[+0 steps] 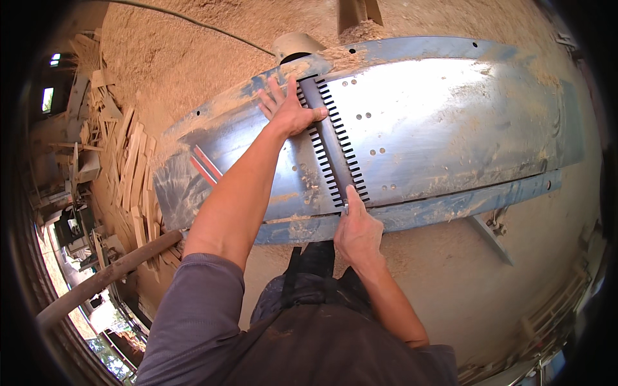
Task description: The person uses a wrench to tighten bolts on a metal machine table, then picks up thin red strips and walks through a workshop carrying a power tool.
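Note:
A wood jointer's long metal table (pixel 438 128) lies across the view, split by a slot with toothed edges. In the slot sits the smooth steel cutter head (pixel 332 145). My left hand (pixel 288 110) is at the slot's far end, fingers spread over the left table half and thumb resting on the cutter head. At the near end is my right hand (pixel 359 231), its index finger stretched along the cutter head and its other fingers curled. A small shiny metal piece (pixel 346 208) shows beside those fingers; its kind and most of it are hidden.
Red and pale strips (pixel 206 166) lie on the left table half, near my forearm. A round bar (pixel 109 280) juts out at the left. Scrap wood (pixel 132 174) is piled beyond it. Sawdust (pixel 174 71) covers the floor behind the machine, where a cable (pixel 206 24) runs.

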Available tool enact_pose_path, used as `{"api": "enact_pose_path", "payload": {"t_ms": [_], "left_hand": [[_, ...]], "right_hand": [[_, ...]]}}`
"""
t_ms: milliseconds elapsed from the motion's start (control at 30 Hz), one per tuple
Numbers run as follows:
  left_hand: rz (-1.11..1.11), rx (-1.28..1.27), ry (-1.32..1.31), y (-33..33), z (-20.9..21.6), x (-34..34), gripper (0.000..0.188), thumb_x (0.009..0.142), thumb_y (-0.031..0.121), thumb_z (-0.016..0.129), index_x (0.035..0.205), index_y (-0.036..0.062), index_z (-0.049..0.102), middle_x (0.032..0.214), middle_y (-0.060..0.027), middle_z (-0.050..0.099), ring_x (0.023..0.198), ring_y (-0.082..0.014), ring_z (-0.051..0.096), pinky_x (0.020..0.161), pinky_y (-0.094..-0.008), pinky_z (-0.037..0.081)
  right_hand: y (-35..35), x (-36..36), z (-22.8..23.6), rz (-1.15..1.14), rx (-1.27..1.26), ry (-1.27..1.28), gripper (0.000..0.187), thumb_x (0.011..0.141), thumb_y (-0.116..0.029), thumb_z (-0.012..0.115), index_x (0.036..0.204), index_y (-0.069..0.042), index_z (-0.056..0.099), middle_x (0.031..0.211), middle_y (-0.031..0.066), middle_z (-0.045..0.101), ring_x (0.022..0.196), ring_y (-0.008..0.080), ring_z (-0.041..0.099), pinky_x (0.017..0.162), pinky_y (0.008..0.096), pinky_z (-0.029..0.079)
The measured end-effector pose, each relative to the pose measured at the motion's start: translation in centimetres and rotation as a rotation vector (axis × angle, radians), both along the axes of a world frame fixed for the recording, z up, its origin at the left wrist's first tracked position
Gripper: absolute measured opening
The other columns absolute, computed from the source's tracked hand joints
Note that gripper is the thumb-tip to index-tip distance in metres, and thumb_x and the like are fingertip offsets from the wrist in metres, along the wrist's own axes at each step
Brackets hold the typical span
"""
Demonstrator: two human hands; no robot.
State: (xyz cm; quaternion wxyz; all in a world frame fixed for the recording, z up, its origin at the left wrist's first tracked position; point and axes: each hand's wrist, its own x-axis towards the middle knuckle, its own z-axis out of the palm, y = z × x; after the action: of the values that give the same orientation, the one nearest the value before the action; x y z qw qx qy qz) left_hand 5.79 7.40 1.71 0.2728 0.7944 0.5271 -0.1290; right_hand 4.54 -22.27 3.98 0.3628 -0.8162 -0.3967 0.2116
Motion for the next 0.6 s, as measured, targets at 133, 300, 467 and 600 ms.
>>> {"api": "enact_pose_path", "payload": {"t_ms": [133, 300, 467, 600], "left_hand": [[-0.015, -0.021, -0.008, -0.1, 0.4, 0.3, 0.13, 0.072, 0.059, 0.083, 0.167, 0.0201, 0.003, 0.169, -0.0251, -0.02, 0.151, -0.0488, -0.03, 0.122, -0.0585, -0.014], [-0.004, -0.062, -0.017, 0.4, 0.3, 0.7, 0.129, 0.073, 0.055, 0.083, 0.167, 0.0189, 0.003, 0.169, -0.0257, -0.02, 0.152, -0.0491, -0.028, 0.122, -0.0583, -0.012], [0.002, 0.12, -0.16, 1.6, -3.0, -2.9, 0.137, 0.062, 0.057, 0.083, 0.167, 0.0187, 0.005, 0.167, -0.0271, -0.024, 0.15, -0.0541, -0.026, 0.119, -0.0656, -0.017], [0.016, -0.181, -0.311, -1.6, -0.1, 1.7, 0.129, 0.061, 0.04, 0.084, 0.166, 0.0085, 0.015, 0.168, -0.0301, -0.017, 0.154, -0.0515, -0.02, 0.124, -0.059, -0.01]], "right_hand": [[0.2, -0.2, -0.3, -0.009, -0.013, -0.018, 0.057, 0.088, 0.0, 0.06, 0.144, 0.006, 0.045, 0.129, 0.0288, 0.063, 0.093, 0.0453, 0.07, 0.074, 0.0506, 0.057], [1.8, -0.1, -0.5, -0.02, 0.003, -0.122, 0.054, 0.089, 0.001, 0.057, 0.142, 0.007, 0.046, 0.131, 0.0316, 0.062, 0.091, 0.0459, 0.071, 0.072, 0.0488, 0.059], [2.6, -1.4, 0.4, 0.064, -0.326, 0.111, 0.057, 0.093, -0.005, 0.05, 0.149, -0.005, 0.042, 0.132, 0.0271, 0.063, 0.092, 0.0502, 0.068, 0.079, 0.0573, 0.055], [0.1, -0.7, -3.2, 0.085, -0.318, -0.26, 0.056, 0.097, -0.007, 0.047, 0.152, -0.005, 0.038, 0.151, 0.0243, 0.05, 0.1, 0.0509, 0.067, 0.083, 0.0566, 0.054]]}}
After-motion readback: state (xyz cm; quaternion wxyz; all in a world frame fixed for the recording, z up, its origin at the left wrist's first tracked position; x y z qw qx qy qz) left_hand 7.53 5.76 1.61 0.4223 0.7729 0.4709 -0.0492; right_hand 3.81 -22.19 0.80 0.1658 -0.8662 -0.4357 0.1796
